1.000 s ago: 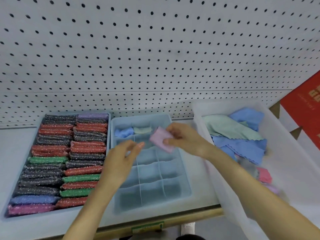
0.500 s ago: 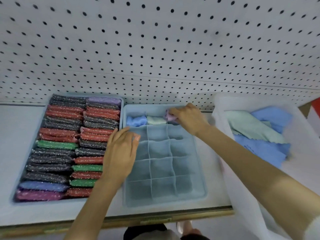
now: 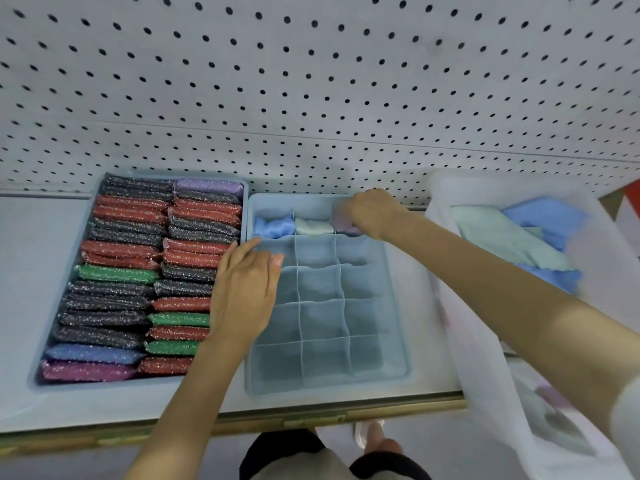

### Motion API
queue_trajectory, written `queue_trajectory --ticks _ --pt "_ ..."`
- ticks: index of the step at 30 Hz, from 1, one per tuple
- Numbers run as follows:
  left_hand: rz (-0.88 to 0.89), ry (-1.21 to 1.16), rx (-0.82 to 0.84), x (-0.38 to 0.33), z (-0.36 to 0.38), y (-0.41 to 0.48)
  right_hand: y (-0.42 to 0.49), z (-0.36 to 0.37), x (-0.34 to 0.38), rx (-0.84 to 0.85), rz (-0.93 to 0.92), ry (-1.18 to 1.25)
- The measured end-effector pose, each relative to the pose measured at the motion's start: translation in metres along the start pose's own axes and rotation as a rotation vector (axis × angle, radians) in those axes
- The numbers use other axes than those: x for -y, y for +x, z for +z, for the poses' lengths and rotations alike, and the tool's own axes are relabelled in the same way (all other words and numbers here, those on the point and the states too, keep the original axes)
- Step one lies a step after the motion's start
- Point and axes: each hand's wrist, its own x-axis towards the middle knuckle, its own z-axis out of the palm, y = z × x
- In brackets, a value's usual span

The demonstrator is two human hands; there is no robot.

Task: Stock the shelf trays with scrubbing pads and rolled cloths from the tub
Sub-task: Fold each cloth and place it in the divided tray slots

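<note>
A blue divided tray (image 3: 398,355) sits mid-shelf. Its back row holds a rolled blue cloth (image 3: 273,226), a rolled pale green cloth (image 3: 313,226) and a pink rolled cloth (image 3: 343,221). My right hand (image 3: 375,211) is closed on the pink cloth, pressing it into the back right compartment. Spread flat, my left hand (image 3: 244,292) rests on the tray's left rim and holds nothing. To the left, a second tray (image 3: 246,188) is packed with several glittery scrubbing pads (image 3: 121,275). The clear tub (image 3: 485,341) at the right holds loose blue and green cloths (image 3: 512,240).
A white pegboard wall (image 3: 311,81) rises behind the shelf. The shelf's front edge (image 3: 311,415) carries a label strip. A red box (image 3: 632,195) shows at the far right behind the tub. My legs and a foot show below the shelf.
My right hand carried the pink cloth from above the tray's middle to the back right compartment and pushed it down. My left hand lowered onto the tray's left rim.
</note>
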Motion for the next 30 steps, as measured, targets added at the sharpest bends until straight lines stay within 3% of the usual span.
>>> queue_trajectory --ticks 4,9,14,21,27,30 --pt "0.014 0.011 -0.019 0.001 0.001 0.0 0.01 0.011 -0.008 0.052 0.026 0.185" --pt "0.024 0.033 -0.035 0.002 0.004 0.0 0.015 -0.001 -0.023 0.187 -0.158 0.379" --pt "0.029 0.036 -0.073 0.001 0.003 0.0 0.015 0.014 -0.015 0.024 -0.099 0.343" --pt "0.031 0.042 -0.019 0.001 0.002 0.001 0.006 0.012 -0.011 0.029 -0.094 0.359" --pt "0.029 -0.216 -0.065 -0.038 -0.019 0.008 -0.073 -0.012 -0.064 -0.3 -0.072 0.819" --pt "0.053 -0.577 -0.03 -0.112 -0.024 0.007 -0.132 0.008 -0.108 -0.382 -0.024 1.056"
